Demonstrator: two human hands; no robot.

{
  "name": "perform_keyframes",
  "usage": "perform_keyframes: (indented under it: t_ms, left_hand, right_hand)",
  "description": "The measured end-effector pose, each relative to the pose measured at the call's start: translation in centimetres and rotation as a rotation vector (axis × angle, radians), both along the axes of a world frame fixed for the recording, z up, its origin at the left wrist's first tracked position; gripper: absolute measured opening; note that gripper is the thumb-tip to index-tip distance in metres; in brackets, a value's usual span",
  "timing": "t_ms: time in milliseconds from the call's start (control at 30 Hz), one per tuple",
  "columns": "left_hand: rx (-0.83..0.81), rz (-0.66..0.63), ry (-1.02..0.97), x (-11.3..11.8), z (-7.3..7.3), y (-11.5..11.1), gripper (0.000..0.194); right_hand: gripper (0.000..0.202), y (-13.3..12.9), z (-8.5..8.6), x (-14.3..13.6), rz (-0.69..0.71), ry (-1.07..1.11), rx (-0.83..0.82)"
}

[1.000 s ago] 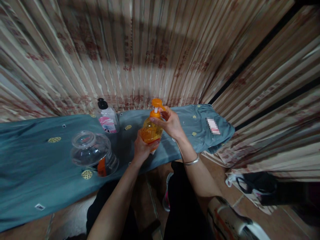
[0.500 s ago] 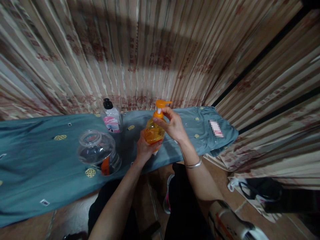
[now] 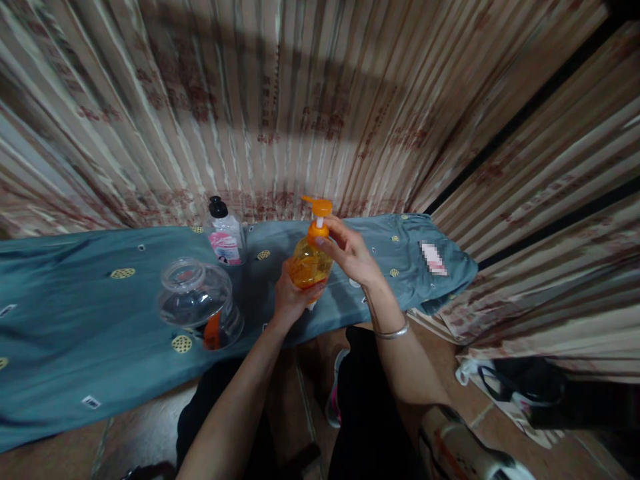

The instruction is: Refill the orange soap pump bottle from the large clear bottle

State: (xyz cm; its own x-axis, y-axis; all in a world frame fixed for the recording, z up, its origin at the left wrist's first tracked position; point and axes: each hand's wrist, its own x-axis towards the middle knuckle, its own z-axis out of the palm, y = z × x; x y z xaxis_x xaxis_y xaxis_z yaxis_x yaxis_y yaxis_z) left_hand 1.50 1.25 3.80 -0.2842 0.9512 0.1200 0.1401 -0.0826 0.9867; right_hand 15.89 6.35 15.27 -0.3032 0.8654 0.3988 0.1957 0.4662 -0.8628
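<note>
A pump bottle (image 3: 309,263) of clear yellow-orange plastic is held a little tilted over the front part of the cloth-covered surface. My left hand (image 3: 295,293) wraps round its lower body. My right hand (image 3: 349,248) closes its thumb and fingers on the orange screw collar of the pump head (image 3: 319,233). Above the collar, the pump's spout points to the left. To the left stands a clear wide-mouthed jar (image 3: 193,297) with an orange and dark label, its mouth uncovered. Behind the jar is a clear bottle (image 3: 225,237) with a black cap and pink-white label.
The surface is a long narrow one under a teal cloth (image 3: 75,320) with yellow printed spots. A blurred pink-white item (image 3: 433,259) lies at its right end. Patterned curtains (image 3: 320,100) hang close behind and on the right. A black bag (image 3: 525,380) lies on the tiled floor.
The pump's spout has swung from pointing right to pointing left. My right hand has shifted slightly at the collar, while my left hand keeps its hold on the bottle's body.
</note>
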Motion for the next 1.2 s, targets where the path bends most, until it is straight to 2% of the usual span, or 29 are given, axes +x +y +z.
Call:
perform_keyframes:
  t_ms: [67,100,233,300,367,500,567,700,767,833,933,1000,1100,1200]
  left_hand:
    - [-0.001,0.000,-0.002,0.0,-0.1,0.0,0.073]
    - [0.000,-0.002,-0.001,0.0,-0.1,0.0,0.073]
    - [-0.001,-0.003,0.005,0.0,0.0,0.0,0.071]
    - [-0.001,-0.005,0.008,0.0,0.0,0.0,0.071]
    - [0.001,-0.007,0.011,0.0,0.2,0.0,0.070]
    - [0.000,0.000,0.013,0.1,0.2,-0.1,0.069]
    - [-0.002,0.004,0.014,0.1,0.2,-0.1,0.069]
    - [-0.008,0.013,0.013,0.1,0.1,0.0,0.070]
    - [-0.007,0.010,0.008,0.1,0.1,0.0,0.070]
    - [-0.002,0.004,0.003,0.0,0.1,0.0,0.070]
    - [0.006,0.001,-0.006,0.1,0.0,0.0,0.069]
    - [0.010,-0.001,-0.011,0.1,0.0,0.0,0.070]
    - [0.011,-0.001,-0.009,0.1,-0.1,0.0,0.069]
    - [0.010,-0.002,-0.005,0.1,0.0,0.0,0.067]
  right_hand:
    - [0.055,0.0,0.0,0.1,0.065,0.031,-0.014]
    - [0.056,0.0,0.0,0.0,0.055,0.039,-0.015]
    - [0.059,-0.2,0.2,-0.7,-0.173,-0.011,0.032]
    - [0.057,-0.3,0.4,-0.9,-0.237,-0.036,0.056]
    - [0.053,-0.3,0.6,-0.8,-0.181,-0.021,0.047]
    - [0.054,-0.2,0.8,-0.2,0.048,0.057,-0.025]
    - [0.057,-0.1,0.8,-0.2,0.020,0.056,-0.026]
    - [0.062,-0.3,1.0,-0.6,-0.225,-0.046,0.012]
    - [0.059,-0.4,1.2,-0.7,-0.280,-0.073,0.032]
    - [0.055,-0.4,1.5,-0.5,-0.227,-0.062,0.041]
    - [0.053,-0.2,1.6,0.0,-0.012,-0.015,-0.014]
    - [0.056,-0.1,1.6,0.2,0.067,-0.001,-0.038]
    - [0.063,-0.2,1.4,0.2,-0.024,-0.060,0.015]
    - [0.056,-0.4,1.5,-0.2,-0.119,-0.126,0.070]
